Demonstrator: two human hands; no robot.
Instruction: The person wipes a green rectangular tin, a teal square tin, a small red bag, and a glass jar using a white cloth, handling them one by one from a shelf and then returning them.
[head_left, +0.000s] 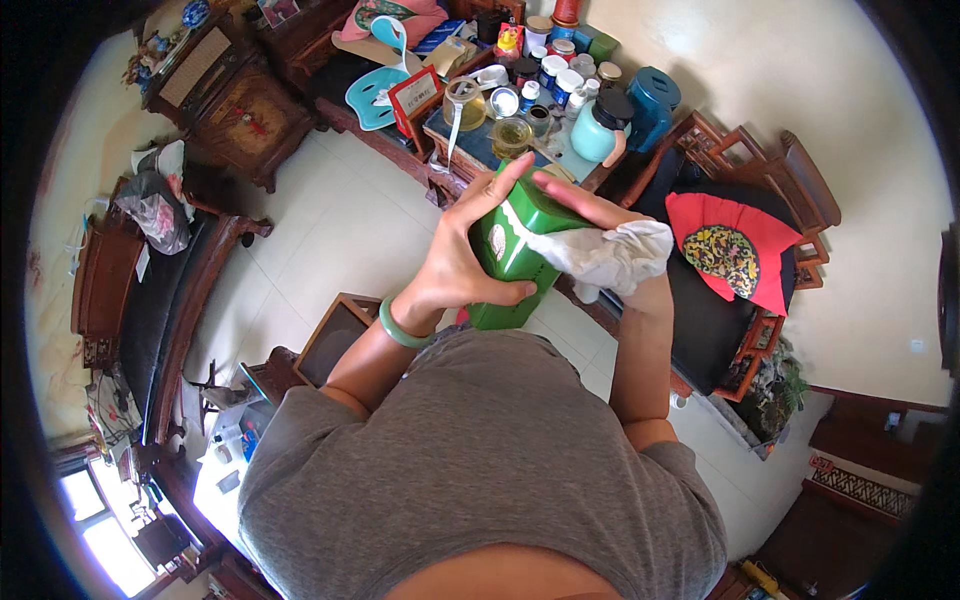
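A glossy green box (517, 255) with a pale band and a round emblem is held up in front of my chest, tilted. My left hand (469, 251) grips it, thumb across the near face and fingers around the far edge; a pale green bangle (401, 324) circles that wrist. On the box's other side, my right hand (600, 214) has a crumpled white cloth or tissue (615, 253) pressed against it. The right fingers stretch along the top of the box, and the cloth hides much of that palm.
Beyond my hands a side table (480, 139) carries several jars and bottles, a glass cup (512, 137), a turquoise kettle (600, 127) and a blue pitcher (652, 105). At right, a red cushion (731, 247) lies on a carved wooden seat. A dark bench (165, 300) stands left across the tiled floor.
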